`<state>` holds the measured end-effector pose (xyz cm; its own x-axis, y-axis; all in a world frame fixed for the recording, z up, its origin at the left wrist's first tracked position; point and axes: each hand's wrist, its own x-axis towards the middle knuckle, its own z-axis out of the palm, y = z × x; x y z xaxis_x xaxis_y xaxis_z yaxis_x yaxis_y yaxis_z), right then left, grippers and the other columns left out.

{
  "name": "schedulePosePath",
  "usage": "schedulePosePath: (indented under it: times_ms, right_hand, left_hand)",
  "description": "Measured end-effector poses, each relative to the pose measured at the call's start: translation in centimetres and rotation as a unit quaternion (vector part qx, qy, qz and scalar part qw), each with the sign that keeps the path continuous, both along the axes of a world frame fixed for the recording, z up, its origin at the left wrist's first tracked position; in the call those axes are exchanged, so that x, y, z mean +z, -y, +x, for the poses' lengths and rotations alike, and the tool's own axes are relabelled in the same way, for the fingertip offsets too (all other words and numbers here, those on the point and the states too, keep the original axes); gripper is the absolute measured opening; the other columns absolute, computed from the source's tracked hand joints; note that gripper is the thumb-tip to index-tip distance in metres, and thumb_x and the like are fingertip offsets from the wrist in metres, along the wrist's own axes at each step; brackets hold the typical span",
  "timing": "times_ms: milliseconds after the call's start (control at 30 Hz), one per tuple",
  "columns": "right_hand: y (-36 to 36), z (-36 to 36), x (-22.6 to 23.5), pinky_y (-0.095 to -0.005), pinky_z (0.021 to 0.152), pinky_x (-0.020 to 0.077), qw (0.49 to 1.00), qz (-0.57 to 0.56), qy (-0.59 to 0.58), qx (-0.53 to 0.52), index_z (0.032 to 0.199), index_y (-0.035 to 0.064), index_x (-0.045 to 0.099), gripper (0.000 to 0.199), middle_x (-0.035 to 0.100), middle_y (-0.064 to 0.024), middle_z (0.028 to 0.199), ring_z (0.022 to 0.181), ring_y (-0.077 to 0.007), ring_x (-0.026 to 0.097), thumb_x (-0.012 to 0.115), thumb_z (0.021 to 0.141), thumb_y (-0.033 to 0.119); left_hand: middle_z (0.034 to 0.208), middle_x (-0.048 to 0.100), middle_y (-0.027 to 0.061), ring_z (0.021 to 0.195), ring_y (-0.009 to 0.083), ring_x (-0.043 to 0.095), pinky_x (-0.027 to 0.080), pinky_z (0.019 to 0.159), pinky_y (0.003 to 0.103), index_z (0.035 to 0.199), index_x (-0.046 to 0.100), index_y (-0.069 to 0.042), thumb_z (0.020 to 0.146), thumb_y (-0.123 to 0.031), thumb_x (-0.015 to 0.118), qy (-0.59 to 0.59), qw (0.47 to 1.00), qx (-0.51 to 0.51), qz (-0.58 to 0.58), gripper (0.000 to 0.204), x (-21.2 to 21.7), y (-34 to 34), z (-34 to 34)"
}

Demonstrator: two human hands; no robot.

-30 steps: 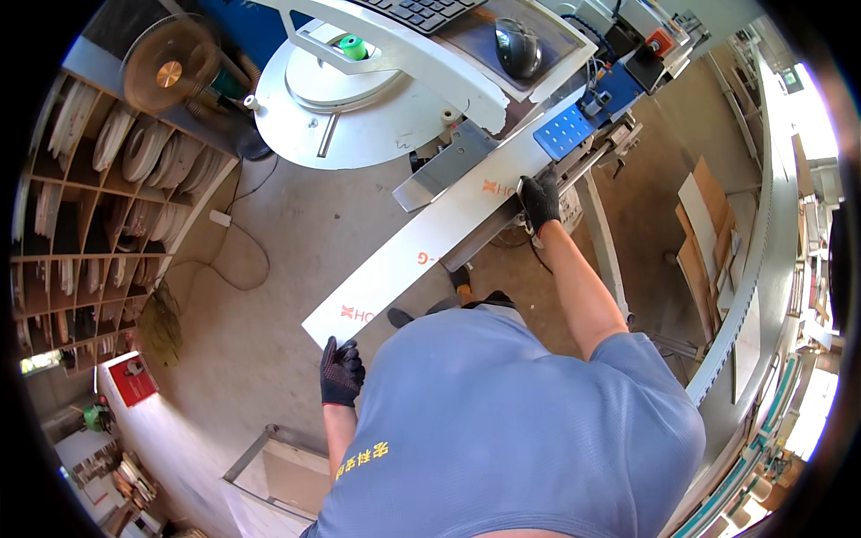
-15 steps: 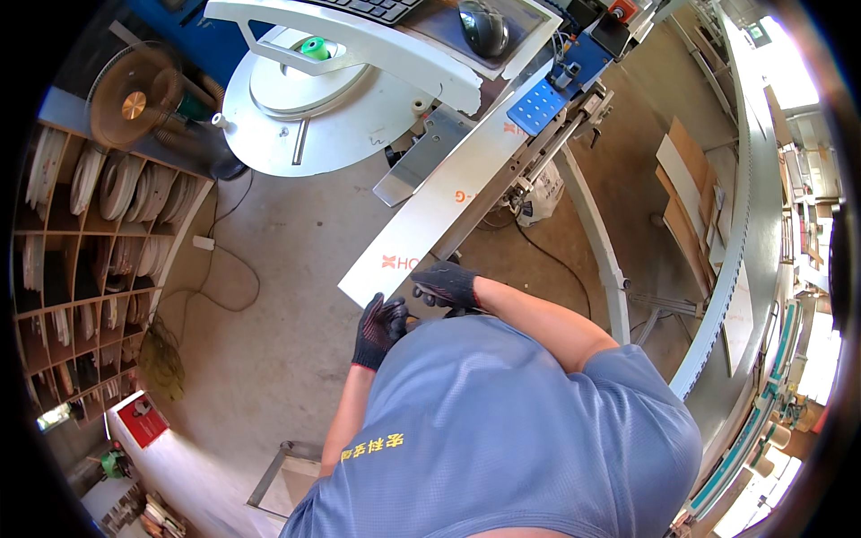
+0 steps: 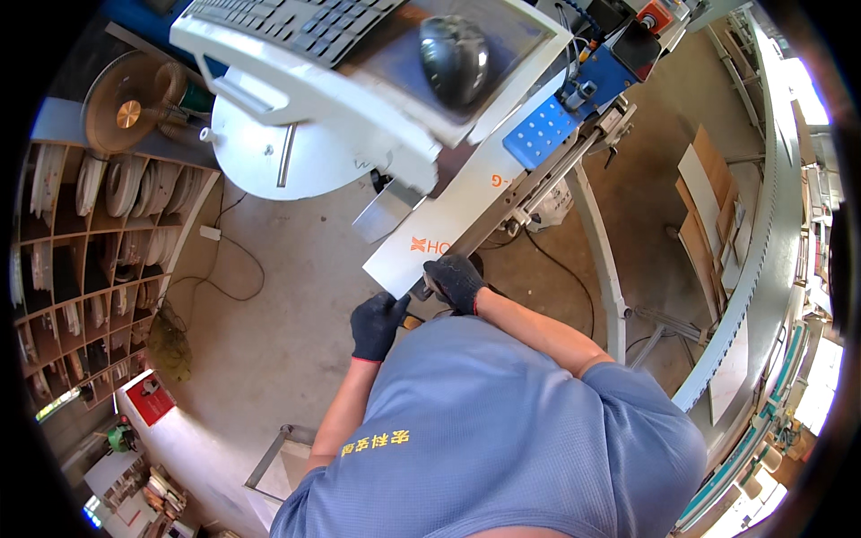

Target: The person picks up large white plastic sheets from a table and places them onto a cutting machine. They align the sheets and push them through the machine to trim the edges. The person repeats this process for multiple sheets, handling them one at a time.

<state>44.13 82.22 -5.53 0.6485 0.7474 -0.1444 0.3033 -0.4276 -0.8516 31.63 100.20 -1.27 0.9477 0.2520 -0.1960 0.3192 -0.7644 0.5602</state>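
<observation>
A long white panel (image 3: 404, 260) with orange print slants from the machine toward my body, its near end at my hands. My left hand (image 3: 377, 326), in a black glove with a red cuff, pinches the end edge near its lower corner. My right hand (image 3: 455, 283), gloved alike, has its fingers curled round the panel's right edge close to the same end. Fingertips of both hands are partly hidden. Further up, a blue perforated plate (image 3: 542, 133) lies over the panel on the machine.
A shelf rack (image 3: 90, 242) with rolls stands at left. Above is a white console with a keyboard (image 3: 287, 22) and mouse (image 3: 454, 61), over a round white disc (image 3: 260, 152). Leaning boards (image 3: 708, 211) and a long toothed rail (image 3: 749, 260) are at right. A cable crosses the floor.
Both hands have closed onto the panel's near end; the left moved up to its edge. The whole view has shifted, so the console looks larger and nearer.
</observation>
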Motion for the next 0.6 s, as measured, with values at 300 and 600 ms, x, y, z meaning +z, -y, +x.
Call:
schedulePosePath:
  times_ms: [300,600]
  right_hand:
    - [4.5,6.7,-0.9,-0.0430,0.056,0.0461,0.986,-0.014,0.168,0.003,0.073,0.0072,0.055,0.010,0.057,-0.0145,0.064,0.062,-0.0336,0.060,0.062,0.077,0.013]
    - [8.0,12.2,-1.3,-0.0419,0.055,0.0477,0.986,-0.002,0.065,-0.151,0.074,0.0000,0.060,0.029,0.059,-0.0158,0.061,0.057,-0.0290,0.062,0.056,0.085,0.027]
  left_hand:
    - [0.085,0.063,0.0093,0.080,0.0293,0.061,0.047,0.065,0.041,0.089,0.063,-0.007,0.062,-0.046,0.082,0.184,0.970,-0.026,0.158,0.051,1.1,3.1,9.5]
    - [0.146,0.035,0.0239,0.133,0.0436,0.036,0.029,0.106,0.058,0.144,0.032,0.000,0.066,-0.050,0.077,0.232,0.943,-0.162,0.176,0.104,1.6,6.5,18.8]
